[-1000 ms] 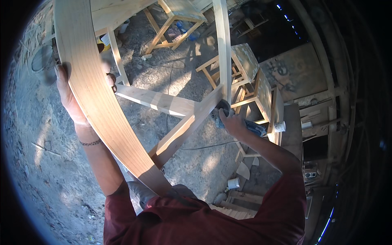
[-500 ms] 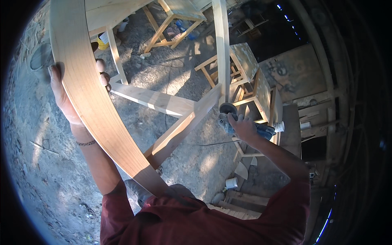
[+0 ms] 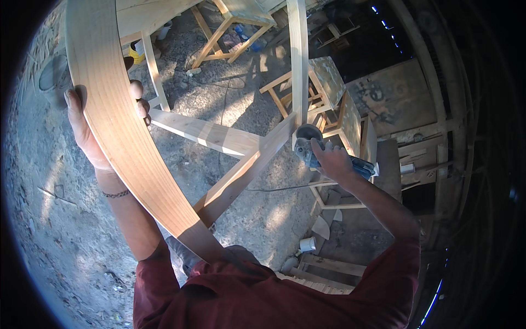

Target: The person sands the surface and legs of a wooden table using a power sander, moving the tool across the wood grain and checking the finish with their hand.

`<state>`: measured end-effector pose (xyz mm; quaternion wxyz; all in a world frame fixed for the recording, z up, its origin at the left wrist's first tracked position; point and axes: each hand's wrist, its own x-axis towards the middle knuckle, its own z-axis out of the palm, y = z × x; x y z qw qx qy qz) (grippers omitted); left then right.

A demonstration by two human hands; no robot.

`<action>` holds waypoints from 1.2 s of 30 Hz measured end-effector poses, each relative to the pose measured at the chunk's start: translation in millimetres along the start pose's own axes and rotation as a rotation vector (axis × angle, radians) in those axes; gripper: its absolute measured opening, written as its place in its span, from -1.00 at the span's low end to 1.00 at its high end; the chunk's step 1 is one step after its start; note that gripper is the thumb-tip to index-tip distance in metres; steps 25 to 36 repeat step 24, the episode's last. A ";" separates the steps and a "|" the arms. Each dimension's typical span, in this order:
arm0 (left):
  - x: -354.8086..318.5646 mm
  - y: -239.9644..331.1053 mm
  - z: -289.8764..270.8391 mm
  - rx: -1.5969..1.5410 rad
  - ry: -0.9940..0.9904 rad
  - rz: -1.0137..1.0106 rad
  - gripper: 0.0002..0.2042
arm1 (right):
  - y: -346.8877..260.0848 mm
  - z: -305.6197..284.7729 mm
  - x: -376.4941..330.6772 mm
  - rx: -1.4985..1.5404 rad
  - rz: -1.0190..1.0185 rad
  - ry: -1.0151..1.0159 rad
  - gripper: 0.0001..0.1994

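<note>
My left hand grips a wide curved wooden band that arcs from the upper left down toward my chest. My right hand holds a blue angle grinder, its round disc against the joint where several pale wooden spokes meet. An upright spoke rises from that joint. A thin cable trails from the grinder across the ground.
Wooden stools stand on the right and another stool frame at the top. A yellow bucket sits upper left. A white cup and wood offcuts lie near my feet. The ground is grey concrete.
The grinder has moved slightly down the joint with my right hand. My left hand has shifted a little lower on the curved band.
</note>
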<state>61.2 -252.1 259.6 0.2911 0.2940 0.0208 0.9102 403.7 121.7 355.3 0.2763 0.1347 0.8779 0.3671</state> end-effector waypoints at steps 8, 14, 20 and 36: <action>3.5 -3.5 6.6 0.030 -0.047 0.072 -0.28 | -3.0 -6.8 5.4 -0.020 -0.001 -0.032 -0.04; -1.4 -1.3 -2.9 0.045 -0.024 0.023 -0.27 | 7.6 -15.2 6.3 -0.100 -0.029 0.070 -0.09; -2.1 -9.2 7.7 0.017 0.086 0.056 -0.19 | 17.2 -31.2 18.1 -0.094 -0.015 0.087 -0.03; -5.6 -11.4 7.1 0.024 0.155 0.083 -0.20 | 15.0 -44.0 27.2 -0.066 -0.012 0.017 0.01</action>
